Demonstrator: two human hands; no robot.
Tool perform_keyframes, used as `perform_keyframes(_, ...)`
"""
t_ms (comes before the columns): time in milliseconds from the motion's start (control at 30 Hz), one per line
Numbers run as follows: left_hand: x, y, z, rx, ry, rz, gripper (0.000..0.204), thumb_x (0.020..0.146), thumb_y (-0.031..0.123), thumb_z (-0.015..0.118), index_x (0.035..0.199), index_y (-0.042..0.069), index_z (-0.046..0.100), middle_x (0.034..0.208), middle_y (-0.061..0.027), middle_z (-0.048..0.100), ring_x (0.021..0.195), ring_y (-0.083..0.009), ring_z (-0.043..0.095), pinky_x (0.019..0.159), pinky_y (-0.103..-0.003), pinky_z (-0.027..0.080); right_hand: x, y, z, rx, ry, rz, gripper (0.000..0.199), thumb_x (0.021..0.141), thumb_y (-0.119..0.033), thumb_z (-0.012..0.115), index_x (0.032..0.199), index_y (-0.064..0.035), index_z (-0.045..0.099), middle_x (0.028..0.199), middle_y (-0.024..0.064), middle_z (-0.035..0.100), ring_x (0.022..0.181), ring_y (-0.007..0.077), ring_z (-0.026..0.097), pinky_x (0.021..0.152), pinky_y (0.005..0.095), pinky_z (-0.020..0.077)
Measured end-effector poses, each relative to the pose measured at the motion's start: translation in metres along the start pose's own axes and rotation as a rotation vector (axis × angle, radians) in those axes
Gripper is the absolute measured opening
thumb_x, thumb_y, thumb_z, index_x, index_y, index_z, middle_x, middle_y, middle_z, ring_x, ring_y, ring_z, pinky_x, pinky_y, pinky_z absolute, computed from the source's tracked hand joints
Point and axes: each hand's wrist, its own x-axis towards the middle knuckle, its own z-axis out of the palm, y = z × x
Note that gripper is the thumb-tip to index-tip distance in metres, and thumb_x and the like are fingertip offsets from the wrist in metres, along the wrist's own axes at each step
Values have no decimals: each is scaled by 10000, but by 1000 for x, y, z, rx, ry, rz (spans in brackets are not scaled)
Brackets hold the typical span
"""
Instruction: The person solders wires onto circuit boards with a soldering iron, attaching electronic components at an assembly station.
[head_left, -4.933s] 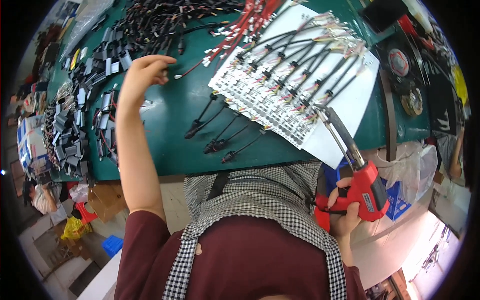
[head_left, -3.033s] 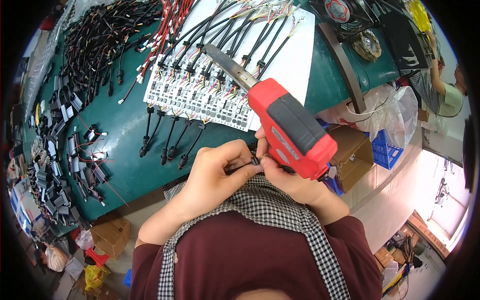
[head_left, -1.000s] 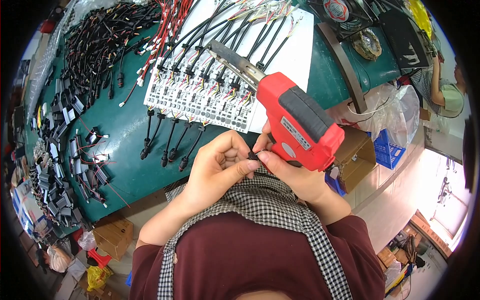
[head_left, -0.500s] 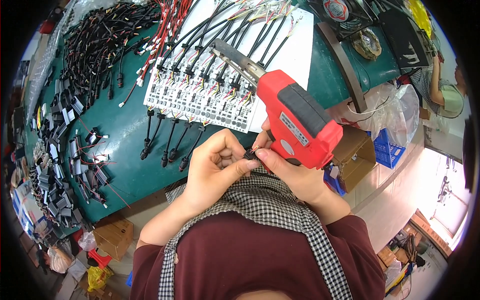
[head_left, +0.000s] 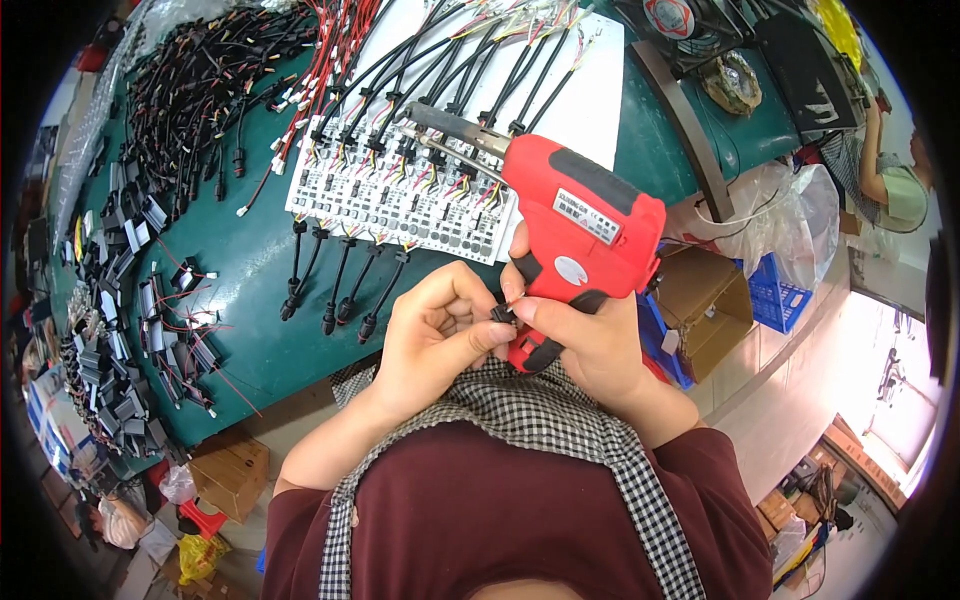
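Observation:
Between both hands, close to my apron, is a small black connector (head_left: pixel 503 314). My left hand (head_left: pixel 440 330) pinches it between thumb and fingers. My right hand (head_left: pixel 575 335) is wrapped round the handle of a red and black soldering gun (head_left: pixel 580 215), while its thumb and forefinger meet at the connector's wire end. The gun's tip points to the upper left, over a white panel of circuit boards (head_left: pixel 400 195). Black cables with coloured wires are fixed along the panel's far edge, and several short black cables (head_left: pixel 345 300) hang off its near edge.
On the green table (head_left: pixel 240 300), a heap of black cables (head_left: pixel 200 100) lies at the far left, with red wires (head_left: pixel 335 60) beside it. Black metal brackets (head_left: pixel 120 350) cover the left side. A fan (head_left: pixel 680 25) stands at the back right. A cardboard box (head_left: pixel 705 300) is at my right.
The soldering gun has tilted and shifted slightly left and down, so its lower handle now shows below my right fingers. Both hands stay together at the connector.

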Motion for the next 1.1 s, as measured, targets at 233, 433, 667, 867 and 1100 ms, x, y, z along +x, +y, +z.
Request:
perform_keyframes(233, 0, 7, -5, -76, -66, -130, 92, 882, 33, 556, 859, 21, 467, 699, -57, 591, 593, -31, 502, 475, -153, 316, 0, -10, -12, -273, -126, -1, 350, 792, 73, 579, 1127, 21, 493, 855, 63, 614, 786, 100, 601, 697, 237, 497)
perform_keyframes(433, -1, 9, -3, -67, -99, -168, 81, 880, 20, 554, 856, 15, 476, 713, -37, 563, 605, -40, 502, 497, -176, 351, 0, -6, -15, -273, -144, -72, 537, 779, 68, 600, 1273, 0, 400, 916, 51, 601, 824, 98, 580, 731, 237, 479)
perform_keyframes(667, -4, -5, 3, 260, -3, 153, 98, 859, -14, 570, 856, -2, 473, 751, -67, 575, 609, -65, 518, 534, -192, 407, 1, 6, -8, -355, -142, -222, 761, 739, 80, 568, 1401, -23, 208, 1054, 87, 527, 839, 108, 569, 783, 275, 463)
perform_keyframes(867, -9, -9, 2, -17, 122, 112, 152, 815, -34, 622, 868, -12, 481, 735, -79, 596, 572, -70, 531, 493, -187, 408, -2, 8, 0, -278, -57, -144, 312, 833, 51, 529, 1119, -14, 422, 889, 68, 523, 798, 88, 539, 670, 225, 471)
perform_keyframes(1100, -13, -4, 12, 392, 380, 232, 217, 760, -26, 688, 888, -37, 513, 746, -86, 628, 605, -72, 569, 554, -187, 443, 1, 15, 5, -480, -45, -337, 260, 865, 4, 516, 1110, 11, 431, 861, 77, 571, 790, 97, 546, 684, 235, 451)
